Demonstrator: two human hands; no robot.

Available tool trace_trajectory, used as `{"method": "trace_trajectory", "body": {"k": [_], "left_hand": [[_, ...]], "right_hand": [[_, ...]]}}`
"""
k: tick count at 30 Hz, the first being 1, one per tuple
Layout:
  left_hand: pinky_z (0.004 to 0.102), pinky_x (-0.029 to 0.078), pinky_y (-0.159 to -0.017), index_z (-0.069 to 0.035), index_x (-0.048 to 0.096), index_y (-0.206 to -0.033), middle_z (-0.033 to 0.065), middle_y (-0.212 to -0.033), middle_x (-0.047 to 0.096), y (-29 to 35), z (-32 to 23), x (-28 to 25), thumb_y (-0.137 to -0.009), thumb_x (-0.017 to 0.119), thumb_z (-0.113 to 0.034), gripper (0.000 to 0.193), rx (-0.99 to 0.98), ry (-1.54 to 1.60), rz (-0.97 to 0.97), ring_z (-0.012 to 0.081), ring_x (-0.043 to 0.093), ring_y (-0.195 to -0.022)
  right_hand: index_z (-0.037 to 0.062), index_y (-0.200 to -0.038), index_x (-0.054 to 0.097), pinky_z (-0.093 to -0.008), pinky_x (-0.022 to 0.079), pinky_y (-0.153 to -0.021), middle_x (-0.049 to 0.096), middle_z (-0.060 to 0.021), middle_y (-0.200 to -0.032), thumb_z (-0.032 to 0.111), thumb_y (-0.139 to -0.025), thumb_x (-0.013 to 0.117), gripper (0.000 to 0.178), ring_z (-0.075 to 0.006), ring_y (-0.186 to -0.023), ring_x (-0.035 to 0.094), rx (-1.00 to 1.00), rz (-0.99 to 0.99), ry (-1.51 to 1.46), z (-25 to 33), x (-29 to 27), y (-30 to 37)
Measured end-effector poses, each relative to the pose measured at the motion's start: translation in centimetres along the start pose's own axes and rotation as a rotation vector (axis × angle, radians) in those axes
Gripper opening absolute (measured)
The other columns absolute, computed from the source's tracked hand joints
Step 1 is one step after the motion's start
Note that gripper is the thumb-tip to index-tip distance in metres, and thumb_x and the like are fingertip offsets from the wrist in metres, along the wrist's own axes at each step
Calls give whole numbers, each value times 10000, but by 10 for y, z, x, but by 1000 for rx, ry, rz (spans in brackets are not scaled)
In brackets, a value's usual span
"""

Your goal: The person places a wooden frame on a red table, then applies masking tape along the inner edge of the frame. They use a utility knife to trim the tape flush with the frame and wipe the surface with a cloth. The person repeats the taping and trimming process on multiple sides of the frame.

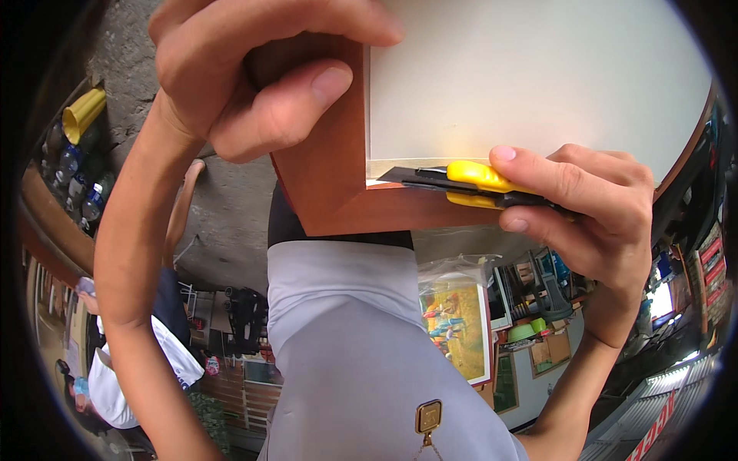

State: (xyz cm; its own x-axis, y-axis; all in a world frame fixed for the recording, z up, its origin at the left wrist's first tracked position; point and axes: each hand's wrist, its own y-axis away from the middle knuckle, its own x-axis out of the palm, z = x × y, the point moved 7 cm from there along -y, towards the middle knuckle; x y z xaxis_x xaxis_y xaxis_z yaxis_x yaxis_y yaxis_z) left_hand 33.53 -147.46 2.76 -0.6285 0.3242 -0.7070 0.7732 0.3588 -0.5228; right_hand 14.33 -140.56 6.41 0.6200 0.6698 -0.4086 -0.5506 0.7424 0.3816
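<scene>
A wooden picture frame (330, 180) in reddish brown surrounds a white panel (530, 77), one corner pointing toward my body. My right hand (592, 203) grips a yellow and black utility knife (477, 184) between thumb and fingers. Its dark blade lies along the inner edge of the frame's near side, pointing left into the corner. Over the left side of the frame is my left hand (254, 84), thumb and index finger curved and apart. The index tip reaches the panel's edge and the thumb lies over the wood. Its other fingers are hidden.
At the left, another person in a white shirt (123, 376) is near. Plastic bottles (92, 203) and a yellow cup-like container (83, 114) stand on the far left. A colourful framed picture (457, 330) lies below right, near green bowls (526, 330) and clutter.
</scene>
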Motion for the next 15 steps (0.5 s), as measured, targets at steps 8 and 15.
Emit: {"method": "trace_trajectory", "body": {"k": [8,15], "left_hand": [[395,448,-855,-38,695,-924,215,-1066,640,4,7,-4,-715,535,-259,343,-12,35,128,326,605,-951],[347,488,-791,9,694,-985,259,-1107,611,7,5,-6,-701,522,-213,399,-19,47,156,295,628,-880]], "right_hand": [[9,-1116,702,-266,348,-447,589,-66,-611,157,-656,810,496,-122,-477,468,6,21,40,2,1,-9],[11,-1113,704,-265,385,-459,631,-82,-652,170,-653,809,498,-134,-497,515,-9,65,43,1,0,-13]]}}
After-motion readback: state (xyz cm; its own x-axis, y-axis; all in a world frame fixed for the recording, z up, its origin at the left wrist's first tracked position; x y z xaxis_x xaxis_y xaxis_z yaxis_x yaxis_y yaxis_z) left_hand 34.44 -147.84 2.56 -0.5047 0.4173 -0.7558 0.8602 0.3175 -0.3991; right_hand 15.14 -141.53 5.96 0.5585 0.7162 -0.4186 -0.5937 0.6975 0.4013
